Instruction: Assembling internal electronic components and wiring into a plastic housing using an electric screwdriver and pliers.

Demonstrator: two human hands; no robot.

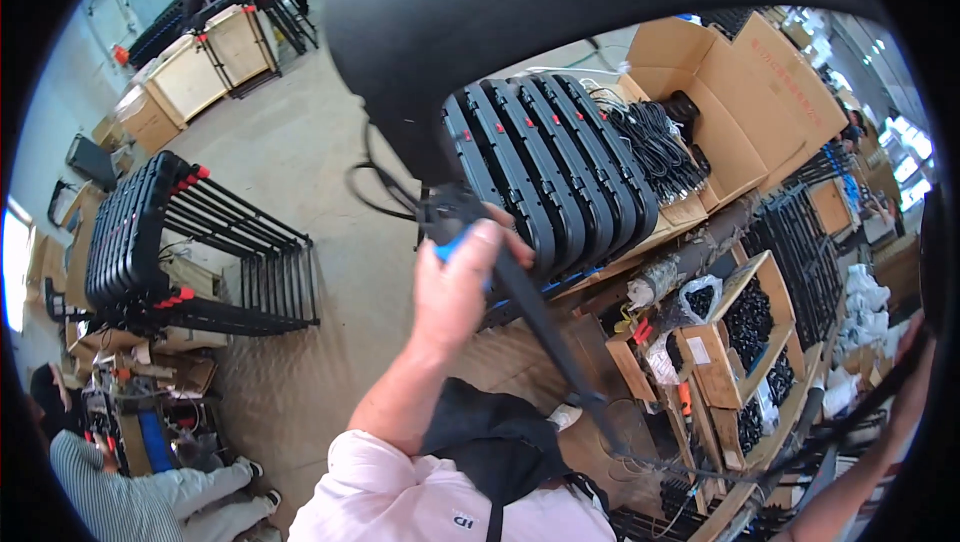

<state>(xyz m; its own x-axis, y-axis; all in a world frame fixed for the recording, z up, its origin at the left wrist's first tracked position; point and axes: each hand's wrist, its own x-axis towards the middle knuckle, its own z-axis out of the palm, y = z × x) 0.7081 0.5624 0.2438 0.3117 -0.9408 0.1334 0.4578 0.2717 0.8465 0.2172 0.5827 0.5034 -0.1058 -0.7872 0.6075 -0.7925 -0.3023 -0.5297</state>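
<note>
A large black plastic panel (560, 2) fills the top of the view, raised close in front of me. Its black tubular leg (550, 337) runs down from the joint, and a looped black cable hangs beside that joint. My left hand (460, 267) is closed around the frame at the joint, with a bit of blue showing by the fingers. At the far right edge, my right hand (912, 337) is raised against another black bar of the frame and appears closed on it. The dark rim hides part of its fingers.
Similar black panels (545, 167) stand in a row on a bench beside a cardboard box (760, 102) and bundled black cables (655, 147). Wooden bins (745, 342) of small black parts lie right. Stacked legged frames (130, 232) stand left; a person in stripes (110, 492) is lower left.
</note>
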